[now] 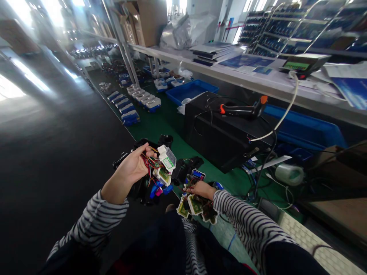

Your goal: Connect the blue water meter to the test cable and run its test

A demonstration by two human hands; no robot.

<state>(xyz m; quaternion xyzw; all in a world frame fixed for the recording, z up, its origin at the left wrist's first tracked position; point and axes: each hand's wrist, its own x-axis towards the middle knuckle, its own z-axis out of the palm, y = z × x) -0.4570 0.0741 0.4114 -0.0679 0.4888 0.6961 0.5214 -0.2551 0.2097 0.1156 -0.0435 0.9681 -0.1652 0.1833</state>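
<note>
My left hand [132, 168] is raised and holds a wired module assembly [163, 168]: white housings with green circuit boards, a tangle of red and yellow wires, and blue and pink parts hanging below. My right hand [202, 189] rests lower at the near edge of the green bench mat [160, 126], its fingers on a pile of similar small circuit boards [192, 206] with wires. A blue-and-red part [197, 175] lies just above that hand. Black plastic parts [186, 167] sit between the two hands.
A black box [223, 137] with an orange-tipped black tool [243, 110] on it stands behind the hands. Blue trays [190, 91] and rows of white-and-blue units [137, 100] lie farther along the bench. A white keyboard [309, 240] is at the right, a white shelf [258, 78] above.
</note>
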